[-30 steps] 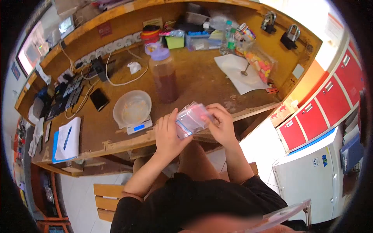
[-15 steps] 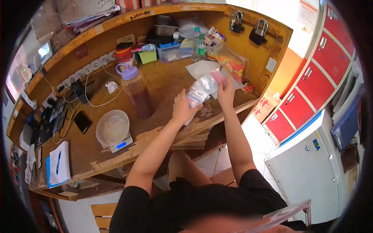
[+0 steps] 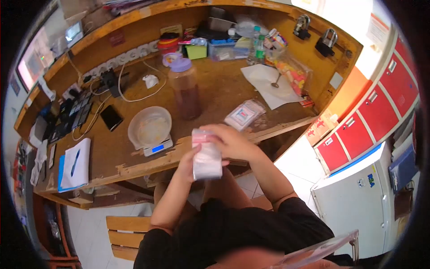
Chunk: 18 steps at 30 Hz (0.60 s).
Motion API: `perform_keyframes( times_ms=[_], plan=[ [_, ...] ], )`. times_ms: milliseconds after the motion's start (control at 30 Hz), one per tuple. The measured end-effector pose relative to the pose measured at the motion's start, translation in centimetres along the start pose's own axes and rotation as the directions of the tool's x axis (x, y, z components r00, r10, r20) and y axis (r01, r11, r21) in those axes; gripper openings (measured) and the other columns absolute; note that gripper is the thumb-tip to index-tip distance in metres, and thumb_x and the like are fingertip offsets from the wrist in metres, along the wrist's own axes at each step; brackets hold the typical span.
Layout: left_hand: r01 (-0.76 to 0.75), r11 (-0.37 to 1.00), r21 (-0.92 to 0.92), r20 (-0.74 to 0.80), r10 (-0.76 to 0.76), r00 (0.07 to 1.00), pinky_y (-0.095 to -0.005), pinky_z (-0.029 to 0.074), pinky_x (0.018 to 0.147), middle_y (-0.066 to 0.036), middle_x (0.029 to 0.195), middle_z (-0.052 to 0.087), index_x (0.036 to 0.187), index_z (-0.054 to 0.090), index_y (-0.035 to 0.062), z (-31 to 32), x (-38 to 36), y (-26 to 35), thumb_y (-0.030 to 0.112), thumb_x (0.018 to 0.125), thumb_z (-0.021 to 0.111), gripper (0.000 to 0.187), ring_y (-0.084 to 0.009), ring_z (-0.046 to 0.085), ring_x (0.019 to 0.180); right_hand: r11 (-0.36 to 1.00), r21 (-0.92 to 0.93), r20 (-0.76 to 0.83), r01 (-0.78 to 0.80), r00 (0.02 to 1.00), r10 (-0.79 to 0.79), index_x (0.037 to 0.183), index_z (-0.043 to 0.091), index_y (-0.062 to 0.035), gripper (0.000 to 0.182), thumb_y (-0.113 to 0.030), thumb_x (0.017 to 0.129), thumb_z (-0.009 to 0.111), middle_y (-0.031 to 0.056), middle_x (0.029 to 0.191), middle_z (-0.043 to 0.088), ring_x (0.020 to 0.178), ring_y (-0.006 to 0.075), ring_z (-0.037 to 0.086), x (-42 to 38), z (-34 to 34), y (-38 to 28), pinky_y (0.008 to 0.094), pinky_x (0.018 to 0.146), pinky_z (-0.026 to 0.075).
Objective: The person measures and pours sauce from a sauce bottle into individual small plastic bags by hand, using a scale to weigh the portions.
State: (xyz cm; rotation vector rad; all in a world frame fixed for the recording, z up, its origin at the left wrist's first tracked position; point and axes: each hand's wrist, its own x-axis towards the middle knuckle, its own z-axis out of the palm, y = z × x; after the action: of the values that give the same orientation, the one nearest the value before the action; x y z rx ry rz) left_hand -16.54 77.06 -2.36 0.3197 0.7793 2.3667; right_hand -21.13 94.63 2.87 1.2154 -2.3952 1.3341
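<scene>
The person is at the step of opening one small zip bag point(image 3: 207, 156), judging by the grip. Left of the bag, the left hand point(image 3: 187, 162) pinches its edge; right of it, the right hand point(image 3: 232, 142) grips its top. Beyond the bag, a stack of bags point(image 3: 244, 114) lies on the bench point(image 3: 215, 89). Next, the mouth needs parting with care.

We count two hands: left hand point(image 3: 190, 162) and right hand point(image 3: 230, 141), holding one small plastic bag point(image 3: 206, 154). On the worktop point(image 3: 215, 89) we count one stack of bags point(image 3: 244, 114), one jar point(image 3: 183, 89), one scale point(image 3: 156, 145) carrying one bowl point(image 3: 150, 125), one phone point(image 3: 111, 117) and one notebook point(image 3: 76, 163). Two padlocks point(image 3: 329, 42) hang on the wall.
</scene>
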Motion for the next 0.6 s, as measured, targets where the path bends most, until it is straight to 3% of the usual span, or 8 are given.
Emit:
perform_keyframes(
  times_ms=[33, 67, 133, 200, 300, 367, 467, 600],
  plan=[
    [-0.013, 1.0, 0.007, -0.012, 0.013, 1.0, -0.0515, 0.044, 0.095, -0.022, 0.137, 0.042, 0.144, 0.023, 0.0102, -0.4, -1.6, -0.4, 0.046, 0.091, 0.05, 0.07, -0.0375, 0.052, 0.113, 0.999, -0.031, 0.191, -0.031, 0.981, 0.036, 0.125, 0.049, 0.0005, 0.042, -0.018, 0.089, 0.058, 0.0199, 0.114, 0.055, 0.11, 0.0342, 0.05, 0.7, 0.5, -0.2, 0.0415, 0.098, 0.039],
    [-0.076, 0.996, -0.051, -0.025, 0.075, 0.997, -0.0545, 0.044, 0.093, -0.024, 0.136, 0.042, 0.145, 0.025, 0.0151, -0.9, -3.0, -0.7, 0.042, 0.091, 0.051, 0.066, -0.0393, 0.053, 0.11, 1.0, -0.022, 0.197, -0.015, 0.98, 0.019, 0.125, 0.049, 0.0005, 0.042, -0.018, 0.089, 0.058, 0.0199, 0.114, 0.055, 0.11, 0.0342, 0.05, 2.1, 1.4, 0.0, 0.0415, 0.098, 0.039],
    [-0.152, 0.983, -0.105, -0.047, 0.148, 0.988, -0.0574, 0.045, 0.091, -0.025, 0.135, 0.041, 0.145, 0.027, 0.0199, -1.9, -5.9, -1.5, 0.038, 0.091, 0.052, 0.063, -0.0411, 0.055, 0.106, 0.98, -0.194, -0.383, 0.049, 0.916, -0.122, 0.132, 0.043, -0.0035, 0.057, -0.022, 0.084, 0.067, 0.0168, 0.115, 0.05, 0.106, 0.0293, 0.049, 5.5, 4.0, 1.5, 0.0373, 0.093, 0.042],
    [-0.217, 0.878, -0.426, -0.006, 0.237, 0.971, -0.0612, 0.045, 0.089, -0.026, 0.131, 0.045, 0.143, 0.031, 0.0268, -2.8, -9.1, -2.5, 0.036, 0.092, 0.051, 0.055, -0.0393, 0.055, 0.106, 0.992, -0.117, -0.672, -0.055, 0.739, -0.039, 0.138, 0.033, -0.0027, 0.086, -0.032, 0.071, 0.08, 0.0221, 0.126, 0.043, 0.116, 0.0333, 0.045, 9.9, 4.6, 3.5, 0.0399, 0.096, 0.04],
    [-0.289, 0.828, -0.481, -0.143, 0.251, 0.957, -0.0649, 0.042, 0.09, -0.024, 0.129, 0.047, 0.136, 0.041, 0.022, -2.6, -12.6, -3.3, 0.04, 0.092, 0.049, 0.049, -0.038, 0.055, 0.107, 0.993, -0.008, -0.688, -0.118, 0.722, 0.08, 0.138, 0.025, 0.002, 0.105, -0.036, 0.061, 0.085, 0.0252, 0.133, 0.041, 0.125, 0.039, 0.038, 14.2, 4.9, 6.2, 0.045, 0.104, 0.032],
    [-0.339, 0.777, -0.531, -0.236, 0.248, 0.94, -0.0649, 0.039, 0.093, -0.023, 0.127, 0.049, 0.127, 0.05, 0.0174, -2.9, -14.3, -3.8, 0.044, 0.091, 0.05, 0.045, -0.0374, 0.055, 0.107, 0.982, 0.188, -0.544, -0.036, 0.828, 0.134, 0.138, 0.022, 0.001, 0.108, -0.031, 0.058, 0.087, 0.0253, 0.135, 0.04, 0.126, 0.0374, 0.04, 14.8, 4.5, 7.0, 0.0433, 0.104, 0.034],
    [-0.412, 0.729, -0.546, -0.299, 0.29, 0.909, -0.0632, 0.04, 0.094, -0.022, 0.123, 0.051, 0.125, 0.052, 0.0168, -3.6, -16.0, -4.3, 0.044, 0.09, 0.05, 0.044, -0.036, 0.056, 0.105, 0.995, 0.045, -0.607, -0.086, 0.789, 0.096, 0.135, 0.024, 0.0009, 0.102, -0.031, 0.061, 0.086, 0.0227, 0.128, 0.048, 0.121, 0.0338, 0.047, 13.2, 4.8, 6.3, 0.0415, 0.1, 0.039],
    [-0.481, 0.753, -0.45, -0.359, 0.34, 0.869, -0.0583, 0.047, 0.086, -0.02, 0.116, 0.054, 0.123, 0.052, 0.0167, -4.0, -17.1, -4.4, 0.043, 0.087, 0.054, 0.044, -0.0331, 0.057, 0.1, 0.996, -0.015, -0.642, -0.086, 0.765, 0.057, 0.139, 0.019, -0.0001, 0.107, -0.029, 0.062, 0.087, 0.0228, 0.135, 0.04, 0.125, 0.0333, 0.043, 7.7, 5.0, 1.9, 0.0416, 0.102, 0.037]
  ],
)
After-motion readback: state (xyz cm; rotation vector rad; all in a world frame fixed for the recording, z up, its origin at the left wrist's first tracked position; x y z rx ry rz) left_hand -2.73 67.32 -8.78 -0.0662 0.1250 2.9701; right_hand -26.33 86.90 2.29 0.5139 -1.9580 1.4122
